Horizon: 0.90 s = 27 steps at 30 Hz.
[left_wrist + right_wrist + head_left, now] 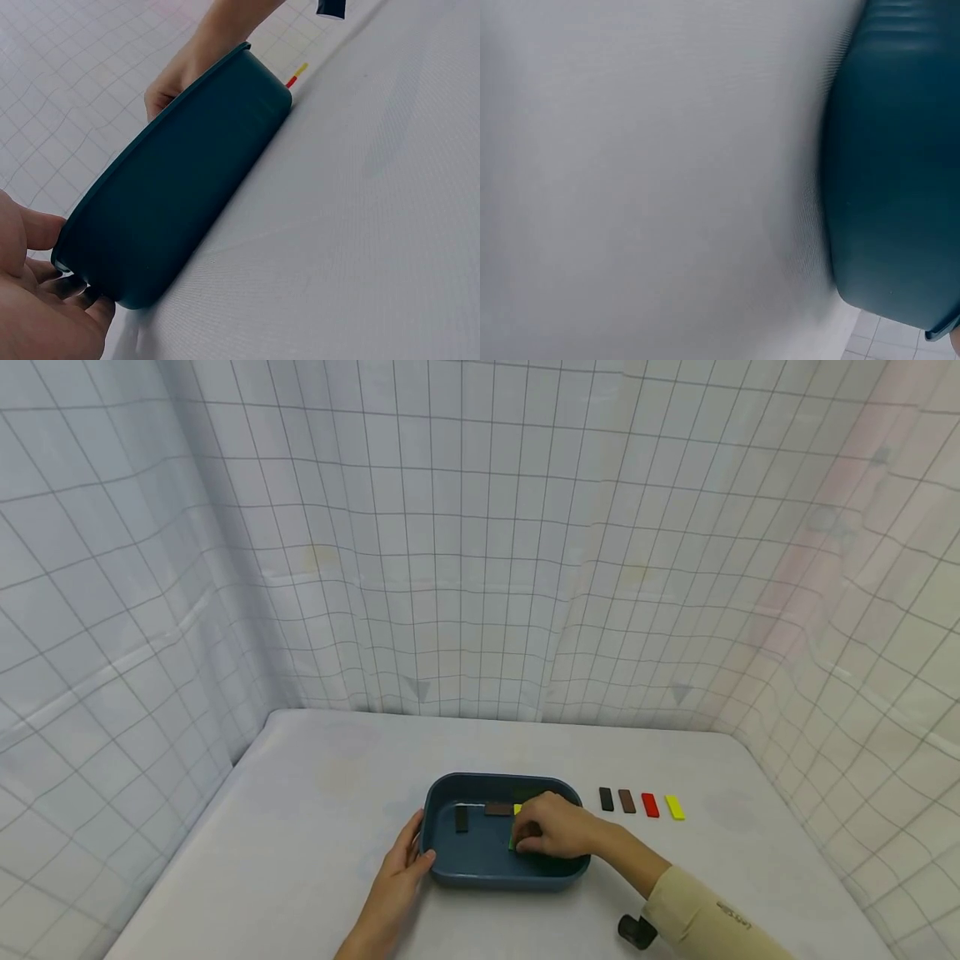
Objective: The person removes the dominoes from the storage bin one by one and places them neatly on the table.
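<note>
A dark teal tray (495, 882) stands on the white table. My left hand (397, 870) grips its left end, thumb at the rim and fingers against the outer wall; the left wrist view shows this hand (45, 307) too. Reaching into the right half of the tray, my right hand (553, 827) has curled fingers and pinches a green block (512, 842), mostly hidden by the fingers. Just above it a yellow block (517, 808) peeks out. A brown block (498, 809) and a black block (461, 819) lie on the tray floor farther left.
Right of the tray a row of flat blocks lies on the table: black (606, 799), brown (627, 802), red (650, 805) and yellow (675, 807). A small black device (637, 932) is at the right wrist. White grid-patterned curtains (480, 568) enclose the table.
</note>
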{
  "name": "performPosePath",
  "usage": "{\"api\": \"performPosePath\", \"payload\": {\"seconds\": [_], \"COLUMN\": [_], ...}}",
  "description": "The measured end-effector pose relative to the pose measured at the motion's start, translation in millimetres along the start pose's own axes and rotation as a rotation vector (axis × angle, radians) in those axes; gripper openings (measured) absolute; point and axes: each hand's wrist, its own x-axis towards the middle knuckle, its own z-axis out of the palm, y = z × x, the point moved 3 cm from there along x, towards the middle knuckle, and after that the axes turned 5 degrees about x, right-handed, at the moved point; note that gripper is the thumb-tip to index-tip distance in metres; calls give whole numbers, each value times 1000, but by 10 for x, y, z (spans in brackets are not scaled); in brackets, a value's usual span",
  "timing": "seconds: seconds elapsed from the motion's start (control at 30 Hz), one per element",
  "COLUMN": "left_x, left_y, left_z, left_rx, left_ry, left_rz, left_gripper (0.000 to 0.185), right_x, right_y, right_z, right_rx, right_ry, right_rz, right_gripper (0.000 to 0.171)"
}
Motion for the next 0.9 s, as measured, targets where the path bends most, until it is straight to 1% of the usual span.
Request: {"api": "performPosePath", "payload": {"seconds": [0.13,0.23,0.4,0.53,0.77,0.9], "left_x": [-6,-10,-11,-10,-8,-6], "left_y": [7,11,12,15,17,14], "left_z": [5,8,8,7,7,10], "left_rx": [-2,0,3,5,1,1], "left_ry": [2,4,6,5,15,28], "left_rz": [-7,-9,-3,4,11,6], "left_gripper": [66,66,65,66,65,65], "right_x": [-17,-29,-49,-65,-133,-203], "right_y": [47,81,109,109,152,164], "right_z": [-44,-71,-97,-119,-182,-248], "right_rx": [99,157,232,256,365,426], "right_ry": [131,189,242,299,413,466], "right_rz": [-49,-46,1,27,164,204], "right_gripper": [10,8,6,6,10,14]}}
